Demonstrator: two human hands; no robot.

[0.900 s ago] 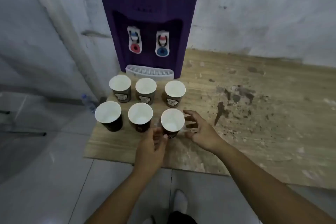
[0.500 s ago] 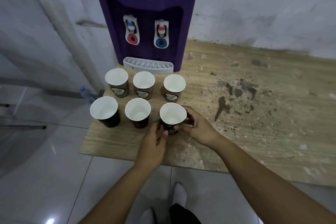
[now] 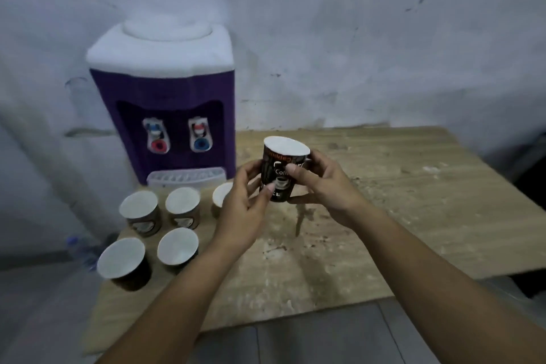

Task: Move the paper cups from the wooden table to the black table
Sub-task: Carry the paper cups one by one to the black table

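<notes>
A dark paper cup [image 3: 280, 170] with a coffee print and white inside is lifted above the wooden table [image 3: 399, 201], held upright between both hands. My left hand [image 3: 242, 213] grips its left side and my right hand [image 3: 325, 189] wraps its right side. Several more paper cups stand on the table's left part: two in the front row [image 3: 122, 261] [image 3: 177, 247] and three behind [image 3: 140, 210] [image 3: 182, 205] [image 3: 221, 195], the last partly hidden by my left hand. The black table is not clearly in view.
A purple and white water dispenser [image 3: 165, 109] stands at the table's back left, against a pale wall. A plastic bottle [image 3: 79, 248] lies on the grey tiled floor to the left. A dark shape [image 3: 531, 162] sits past the table's right edge.
Both hands closed on the front right cup and lifted it off the wooden table. The camera tilted up, showing more of the wall and the dispenser's top.
</notes>
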